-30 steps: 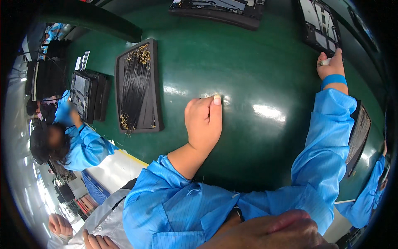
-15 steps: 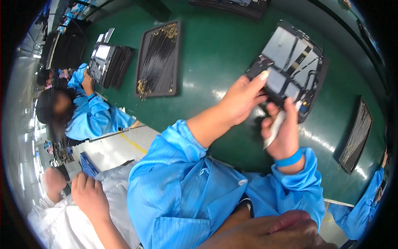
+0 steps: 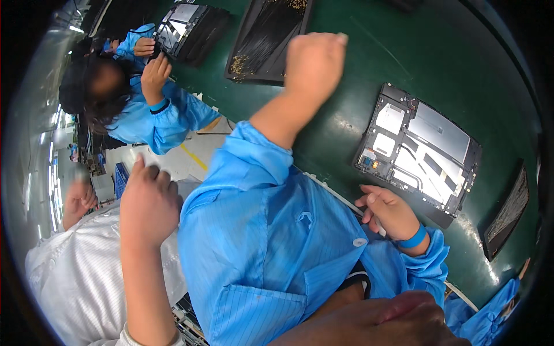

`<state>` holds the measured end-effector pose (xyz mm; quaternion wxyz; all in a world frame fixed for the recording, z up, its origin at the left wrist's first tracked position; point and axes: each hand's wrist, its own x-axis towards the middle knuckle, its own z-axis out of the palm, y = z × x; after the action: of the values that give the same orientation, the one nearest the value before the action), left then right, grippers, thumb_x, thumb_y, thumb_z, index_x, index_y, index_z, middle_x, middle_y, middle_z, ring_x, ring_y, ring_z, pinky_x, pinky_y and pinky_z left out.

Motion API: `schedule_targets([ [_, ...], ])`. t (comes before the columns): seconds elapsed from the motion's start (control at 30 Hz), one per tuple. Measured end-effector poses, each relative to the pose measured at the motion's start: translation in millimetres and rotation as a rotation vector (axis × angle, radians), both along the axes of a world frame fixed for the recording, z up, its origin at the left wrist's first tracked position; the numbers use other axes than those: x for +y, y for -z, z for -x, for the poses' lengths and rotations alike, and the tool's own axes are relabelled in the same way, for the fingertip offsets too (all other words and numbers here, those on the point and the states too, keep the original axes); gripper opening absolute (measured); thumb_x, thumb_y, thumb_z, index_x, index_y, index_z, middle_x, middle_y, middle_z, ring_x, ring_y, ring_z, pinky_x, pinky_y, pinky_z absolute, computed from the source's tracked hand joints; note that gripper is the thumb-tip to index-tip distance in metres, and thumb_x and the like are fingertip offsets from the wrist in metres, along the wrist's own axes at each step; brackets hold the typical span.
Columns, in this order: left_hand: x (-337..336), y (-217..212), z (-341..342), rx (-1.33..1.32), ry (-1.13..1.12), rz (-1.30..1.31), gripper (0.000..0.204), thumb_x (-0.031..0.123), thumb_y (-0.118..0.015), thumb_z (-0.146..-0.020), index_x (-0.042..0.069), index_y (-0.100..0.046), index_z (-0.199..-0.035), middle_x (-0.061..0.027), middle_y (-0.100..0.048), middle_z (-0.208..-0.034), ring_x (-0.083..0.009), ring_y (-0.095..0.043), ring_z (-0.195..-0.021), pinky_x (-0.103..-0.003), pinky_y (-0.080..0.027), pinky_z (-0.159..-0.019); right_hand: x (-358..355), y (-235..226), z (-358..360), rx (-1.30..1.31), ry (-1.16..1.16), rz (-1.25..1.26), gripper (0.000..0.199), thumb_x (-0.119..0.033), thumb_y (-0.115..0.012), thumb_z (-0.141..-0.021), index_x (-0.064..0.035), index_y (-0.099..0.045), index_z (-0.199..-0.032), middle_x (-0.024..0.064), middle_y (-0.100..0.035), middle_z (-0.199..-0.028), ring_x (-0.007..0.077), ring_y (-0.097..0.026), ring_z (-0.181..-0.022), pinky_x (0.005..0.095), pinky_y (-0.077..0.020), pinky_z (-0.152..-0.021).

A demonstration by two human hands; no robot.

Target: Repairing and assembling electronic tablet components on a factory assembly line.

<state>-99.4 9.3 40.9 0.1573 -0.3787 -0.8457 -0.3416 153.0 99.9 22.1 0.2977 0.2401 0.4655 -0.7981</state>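
An open electronic device (image 3: 430,153) lies on the green table, a black casing with silver and white panels and thin black cables. My left hand (image 3: 316,63) is up beside a dark tray (image 3: 232,68) of black cables with gold-coloured ends, its fingers curled. Whatever those fingers hold, if anything, cannot be made out. Just off the near edge of the device is my right hand (image 3: 392,213). It is closed round a slim white stick-like tool (image 3: 380,226), mostly hidden by the fingers.
Farther left, a co-worker in blue (image 3: 138,121) handles a stack of similar devices (image 3: 190,32). A person in white (image 3: 98,271) is close on my left, one hand (image 3: 151,202) raised. Another dark tray (image 3: 508,213) of thin pieces stands at the right.
The device has left my hands and lies turned on the table. My left hand has moved up and left to the cable tray; my right hand has drawn back below the device.
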Motion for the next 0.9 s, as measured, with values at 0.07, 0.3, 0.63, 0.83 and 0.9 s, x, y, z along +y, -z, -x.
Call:
schedule_targets([
  [0.07, -15, -4, 10, -0.135, -0.193, -0.005, 0.029, 0.019, -0.048, -0.077, 0.0, -0.053, -0.057, -0.0194, -0.049, -0.057, -0.0365, -0.05, -0.057, -0.043, -0.038, -0.052, 4, 2, 4, -0.006, -0.011, 0.028, 0.045, -0.028, -0.045, -0.085, 0.0018, -0.037, -0.117, 0.0082, -0.055, -0.092, 0.0082, -0.047, -0.058, 0.019, -0.0397, -0.048],
  [0.3, -33, 30, 73, -0.02, -0.538, 0.393, 0.032, 0.033, -0.047, -0.078, 0.006, -0.061, -0.085, -0.0148, -0.058, -0.089, -0.0346, -0.05, -0.09, -0.045, -0.038, -0.077, 12, -1, 12, -0.022, -0.037, 0.051, 0.047, -0.029, -0.043, -0.085, 0.0043, -0.036, -0.117, 0.0086, -0.054, -0.092, 0.0088, -0.048, -0.06, 0.0197, -0.0415, -0.051],
  [0.63, -51, 13, 69, -0.199, -0.451, 0.214, 0.03, 0.03, -0.049, -0.077, 0.005, -0.061, -0.087, -0.0157, -0.058, -0.088, -0.0318, -0.054, -0.085, -0.035, -0.041, -0.076, 7, -1, 13, 0.038, -0.061, 0.012, 0.048, -0.033, -0.043, -0.085, 0.003, -0.038, -0.116, 0.0079, -0.053, -0.092, 0.0098, -0.049, -0.065, 0.0197, -0.0416, -0.051],
  [0.83, -36, 1, 52, -0.174, -0.372, 0.236, 0.031, 0.03, -0.048, -0.079, 0.003, -0.059, -0.088, -0.0159, -0.058, -0.087, -0.0319, -0.054, -0.084, -0.036, -0.042, -0.074, 9, -2, 13, 0.008, -0.017, -0.011, 0.046, -0.035, -0.043, -0.084, 0.0016, -0.042, -0.113, 0.0069, -0.053, -0.089, 0.0093, -0.048, -0.062, 0.0196, -0.0412, -0.05],
  [0.9, -32, -7, 41, -0.091, -0.283, 0.199, 0.029, 0.029, -0.048, -0.079, 0.003, -0.06, -0.086, -0.0154, -0.058, -0.084, -0.0321, -0.054, -0.08, -0.036, -0.042, -0.071, 10, -6, 10, 0.031, -0.058, -0.048, 0.044, -0.035, -0.044, -0.084, 0.0009, -0.045, -0.11, 0.0054, -0.054, -0.084, 0.008, -0.047, -0.059, 0.019, -0.0408, -0.05],
])
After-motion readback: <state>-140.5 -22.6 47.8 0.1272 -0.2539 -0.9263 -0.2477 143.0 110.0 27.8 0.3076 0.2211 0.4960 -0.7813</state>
